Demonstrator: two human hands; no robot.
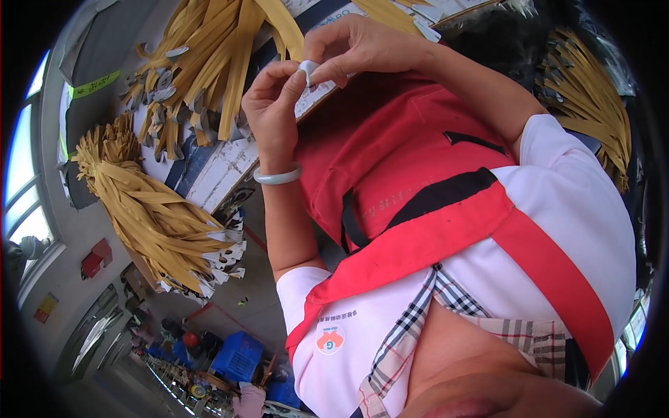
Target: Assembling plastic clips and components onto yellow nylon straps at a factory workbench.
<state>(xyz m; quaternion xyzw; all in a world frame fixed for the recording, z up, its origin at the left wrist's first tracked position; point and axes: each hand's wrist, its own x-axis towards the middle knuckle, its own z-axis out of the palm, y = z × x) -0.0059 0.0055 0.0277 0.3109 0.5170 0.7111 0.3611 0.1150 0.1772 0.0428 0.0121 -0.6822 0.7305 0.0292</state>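
Observation:
My left hand (273, 101), with a pale bangle on its wrist, pinches a small white tab (307, 67) between thumb and fingertips. From the other side my right hand (366, 47) has its thumb and finger closed on the same tab. A mustard-yellow strap (282, 29) runs down behind the fingers; whether the tab is joined to it I cannot tell. Close to my hands, a loose heap of mustard straps (209, 59) with grey-white ends lies on the worktable (224, 171).
A tied bundle of mustard straps (150, 195) hangs over the table's left end. More straps (589, 97) lie at the far right beside dark plastic. On the floor behind stand blue crates (237, 355). Windows (24, 174) line the left wall.

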